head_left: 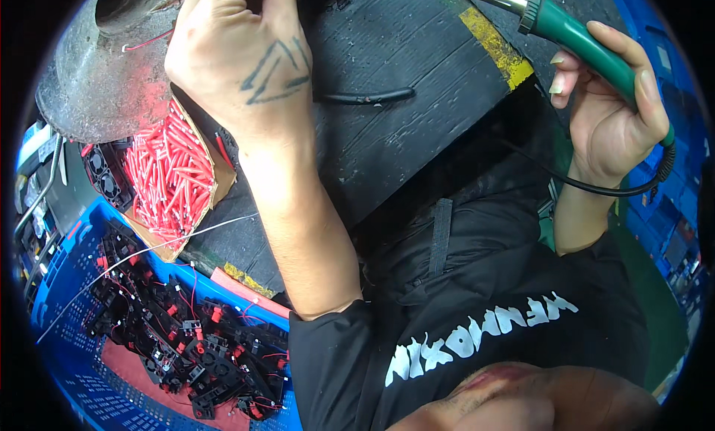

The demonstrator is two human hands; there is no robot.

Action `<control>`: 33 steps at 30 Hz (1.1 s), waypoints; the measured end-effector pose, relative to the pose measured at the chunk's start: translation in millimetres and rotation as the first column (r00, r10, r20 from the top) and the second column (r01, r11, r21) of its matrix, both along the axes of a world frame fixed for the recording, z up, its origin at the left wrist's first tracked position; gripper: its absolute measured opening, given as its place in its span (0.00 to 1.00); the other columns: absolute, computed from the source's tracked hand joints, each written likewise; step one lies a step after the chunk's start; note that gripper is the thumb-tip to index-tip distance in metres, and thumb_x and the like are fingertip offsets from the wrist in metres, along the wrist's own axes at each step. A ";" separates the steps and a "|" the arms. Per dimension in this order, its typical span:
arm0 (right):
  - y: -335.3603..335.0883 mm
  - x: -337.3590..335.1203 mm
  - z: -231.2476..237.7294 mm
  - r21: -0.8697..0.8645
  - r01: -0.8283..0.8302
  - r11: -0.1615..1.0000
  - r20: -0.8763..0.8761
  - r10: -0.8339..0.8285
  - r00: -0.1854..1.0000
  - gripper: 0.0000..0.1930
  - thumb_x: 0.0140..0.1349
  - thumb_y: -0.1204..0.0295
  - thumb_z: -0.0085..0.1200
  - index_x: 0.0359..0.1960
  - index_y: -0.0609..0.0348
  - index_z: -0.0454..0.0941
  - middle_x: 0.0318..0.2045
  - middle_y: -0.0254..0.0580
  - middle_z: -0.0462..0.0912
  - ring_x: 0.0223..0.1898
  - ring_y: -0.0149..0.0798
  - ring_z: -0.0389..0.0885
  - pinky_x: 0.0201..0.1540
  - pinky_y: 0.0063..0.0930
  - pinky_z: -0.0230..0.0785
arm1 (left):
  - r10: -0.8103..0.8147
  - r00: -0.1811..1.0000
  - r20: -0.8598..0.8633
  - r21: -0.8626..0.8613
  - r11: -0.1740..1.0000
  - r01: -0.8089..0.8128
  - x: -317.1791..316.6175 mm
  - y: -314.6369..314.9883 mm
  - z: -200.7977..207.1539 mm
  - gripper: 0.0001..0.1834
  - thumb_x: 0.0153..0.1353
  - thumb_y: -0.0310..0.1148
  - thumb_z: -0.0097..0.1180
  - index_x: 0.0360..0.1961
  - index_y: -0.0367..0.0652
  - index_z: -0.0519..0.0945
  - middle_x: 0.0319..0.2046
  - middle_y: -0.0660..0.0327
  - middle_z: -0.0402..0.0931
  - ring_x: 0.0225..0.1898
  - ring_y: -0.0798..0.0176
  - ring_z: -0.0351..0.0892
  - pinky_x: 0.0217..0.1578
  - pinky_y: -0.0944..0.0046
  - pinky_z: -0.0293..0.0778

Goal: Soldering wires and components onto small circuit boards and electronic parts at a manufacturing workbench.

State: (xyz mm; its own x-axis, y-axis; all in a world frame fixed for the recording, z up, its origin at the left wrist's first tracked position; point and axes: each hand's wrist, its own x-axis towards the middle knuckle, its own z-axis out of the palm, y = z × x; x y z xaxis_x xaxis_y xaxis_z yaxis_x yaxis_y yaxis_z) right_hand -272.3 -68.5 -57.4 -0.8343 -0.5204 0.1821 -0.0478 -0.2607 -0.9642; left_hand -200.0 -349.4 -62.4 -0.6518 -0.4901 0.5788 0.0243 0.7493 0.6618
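In my right hand (614, 111) I hold a soldering iron (577, 47) by its green handle. Its metal shaft points left across the far side of the bench, and its tip is outside the picture. A black cord (596, 187) curves from the handle's end, below my wrist. My left hand (238, 66), palm down, reaches to the top edge over the black bench (417, 66). Its fingers are bent and partly cut off, and a dark thing at them is too hidden to name. A short black cable (372, 97) lies right of that hand.
A cardboard box (216, 178) of red wire pieces (170, 174) stands left of my forearm, beside small black fans (100, 174). Above it hangs a grey metal duct (104, 81). A blue crate (74, 356) holds black fan assemblies (201, 356); a thin silvery wire (141, 250) crosses it. Blue bins (670, 207) stand right.
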 end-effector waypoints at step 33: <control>-0.1 14.6 19.9 0.043 0.080 0.996 0.073 -0.083 0.994 0.30 0.69 0.56 0.34 0.57 0.73 0.73 0.37 0.64 0.83 0.29 0.42 0.83 0.31 0.30 0.76 | -0.025 1.000 0.009 0.103 0.994 0.024 -4.8 -2.2 -1.4 0.07 0.54 0.20 0.69 0.35 0.34 0.86 0.31 0.57 0.84 0.32 0.67 0.82 0.38 0.69 0.76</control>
State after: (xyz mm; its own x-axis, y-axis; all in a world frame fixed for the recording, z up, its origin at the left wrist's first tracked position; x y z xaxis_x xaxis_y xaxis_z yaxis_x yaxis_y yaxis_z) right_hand -257.7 -68.6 -37.6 -0.8846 -0.4559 0.0979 0.0054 -0.2199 -0.9755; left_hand -204.9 -351.6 -63.8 -0.6698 -0.5305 0.5196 0.0350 0.6764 0.7357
